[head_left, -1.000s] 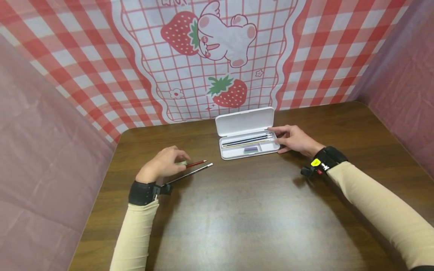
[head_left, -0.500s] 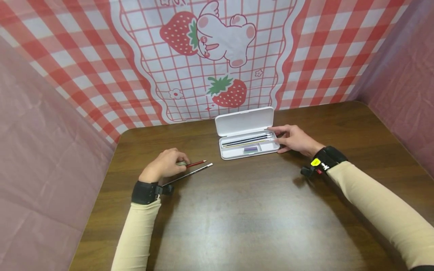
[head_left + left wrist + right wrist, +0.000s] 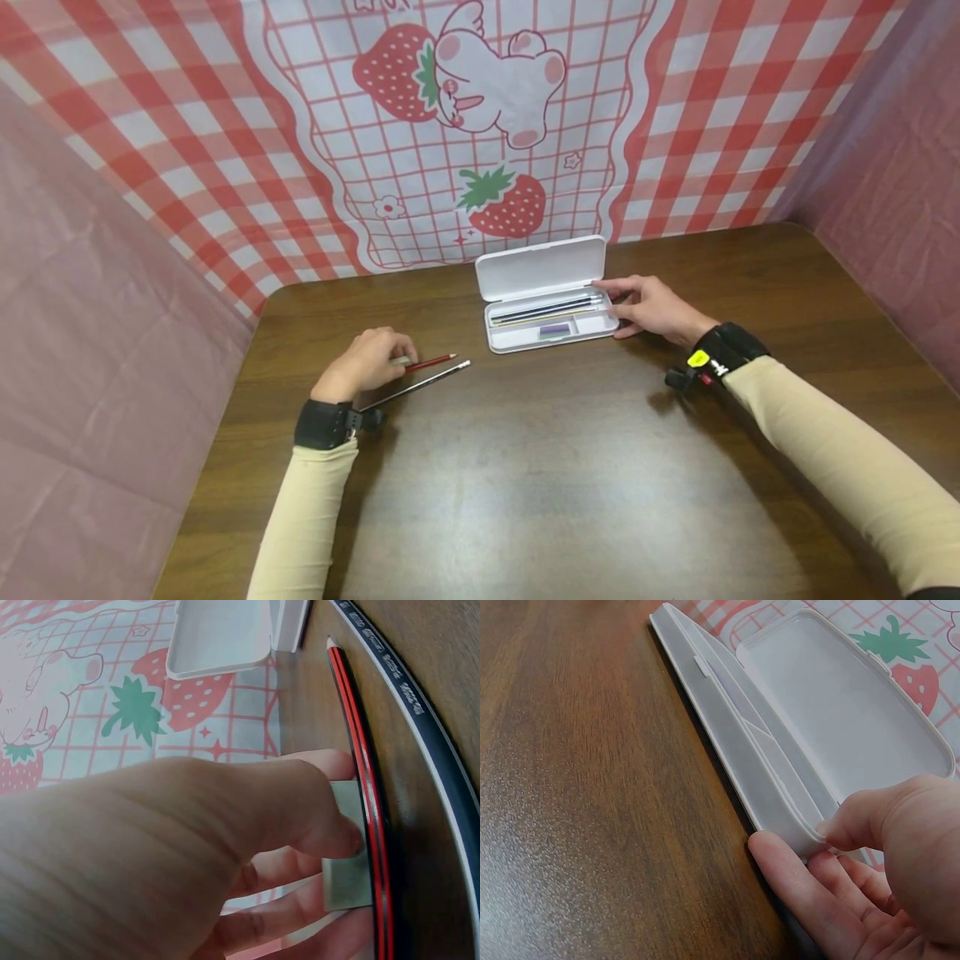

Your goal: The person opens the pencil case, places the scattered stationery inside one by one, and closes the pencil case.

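I read passage over near tabletop (image 3: 525,467), between forearms (image 3: 303,517). Raised lid (image 3: 542,271) bars rear of case (image 3: 513,340). Clearance under left hand (image 3: 369,362) uncertain, partly hidden.

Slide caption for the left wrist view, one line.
Left hand pinching a pale green block beside a red-striped pencil, a black-and-white pencil nearby.

We see a wood-grained table (image 3: 570,467), a red-checked strawberry cloth (image 3: 720,108) behind its far edge, pinkish drapes (image 3: 90,350) flanking its side edges, pale glare (image 3: 480,508) across its middle
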The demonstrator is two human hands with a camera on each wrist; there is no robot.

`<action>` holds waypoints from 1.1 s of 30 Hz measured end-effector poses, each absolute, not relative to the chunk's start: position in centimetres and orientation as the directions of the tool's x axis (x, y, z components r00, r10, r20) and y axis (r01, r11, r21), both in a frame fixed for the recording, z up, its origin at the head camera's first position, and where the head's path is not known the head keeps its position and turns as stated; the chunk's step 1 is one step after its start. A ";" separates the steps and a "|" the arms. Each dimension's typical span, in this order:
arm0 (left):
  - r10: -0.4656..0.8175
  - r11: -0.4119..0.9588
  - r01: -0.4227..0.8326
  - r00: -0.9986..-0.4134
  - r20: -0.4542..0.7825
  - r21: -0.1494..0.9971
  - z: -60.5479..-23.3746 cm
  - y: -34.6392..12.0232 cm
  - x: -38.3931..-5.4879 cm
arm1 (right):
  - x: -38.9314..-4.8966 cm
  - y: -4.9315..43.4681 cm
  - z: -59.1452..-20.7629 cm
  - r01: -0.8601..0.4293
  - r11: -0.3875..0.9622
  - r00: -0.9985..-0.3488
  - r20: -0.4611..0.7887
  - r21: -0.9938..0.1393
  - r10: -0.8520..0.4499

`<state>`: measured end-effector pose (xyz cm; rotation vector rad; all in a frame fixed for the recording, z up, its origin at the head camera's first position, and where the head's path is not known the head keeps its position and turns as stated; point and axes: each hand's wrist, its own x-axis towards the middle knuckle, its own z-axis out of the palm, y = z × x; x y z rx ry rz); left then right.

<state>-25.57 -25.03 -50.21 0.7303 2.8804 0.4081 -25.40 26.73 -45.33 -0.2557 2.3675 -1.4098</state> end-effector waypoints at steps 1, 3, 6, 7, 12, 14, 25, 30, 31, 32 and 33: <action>0.483 0.844 0.445 -0.873 -0.067 0.299 -50.3 -25.0 -25.6 | -25.4 26.7 -45.4 0.031 0.481 -0.914 -0.219 -0.876 -0.340; 0.477 0.843 0.437 -0.877 -0.060 0.315 -50.4 -25.1 -25.7 | -25.4 26.7 -45.4 0.036 0.477 -0.916 -0.220 -0.878 -0.336; 0.468 0.840 0.426 -0.883 -0.049 0.335 -50.5 -25.0 -25.9 | -25.6 26.7 -45.4 0.043 0.473 -0.917 -0.222 -0.880 -0.331; 0.464 0.840 0.423 -0.884 -0.047 0.339 -50.5 -25.0 -25.9 | -25.6 26.7 -45.5 0.042 0.472 -0.918 -0.221 -0.880 -0.330; 0.447 0.844 0.402 -0.893 -0.052 0.355 -50.6 -24.8 -26.0 | -25.6 26.7 -45.6 0.042 0.476 -0.917 -0.223 -0.879 -0.332; 0.444 0.844 0.395 -0.894 -0.058 0.362 -50.4 -24.8 -25.8 | -25.6 26.7 -45.6 0.039 0.481 -0.917 -0.223 -0.876 -0.332; 0.452 0.843 0.421 -0.892 -0.015 0.335 -50.5 -24.9 -25.5 | -25.7 26.6 -45.5 0.043 0.477 -0.917 -0.225 -0.878 -0.330; 0.450 0.843 0.426 -0.893 0.003 0.329 -50.8 -25.0 -25.7 | -25.6 26.6 -45.5 0.044 0.482 -0.917 -0.226 -0.875 -0.327; 0.450 0.842 0.428 -0.893 0.010 0.330 -50.9 -25.0 -25.7 | -25.6 26.6 -45.5 0.047 0.482 -0.918 -0.228 -0.875 -0.326; 0.452 0.840 0.434 -0.892 0.022 0.327 -50.9 -25.0 -25.8 | -25.5 26.6 -45.5 0.047 0.482 -0.917 -0.229 -0.875 -0.325; 0.454 0.838 0.441 -0.890 0.038 0.322 -51.0 -25.0 -25.8 | -25.5 26.6 -45.5 0.049 0.481 -0.918 -0.229 -0.875 -0.324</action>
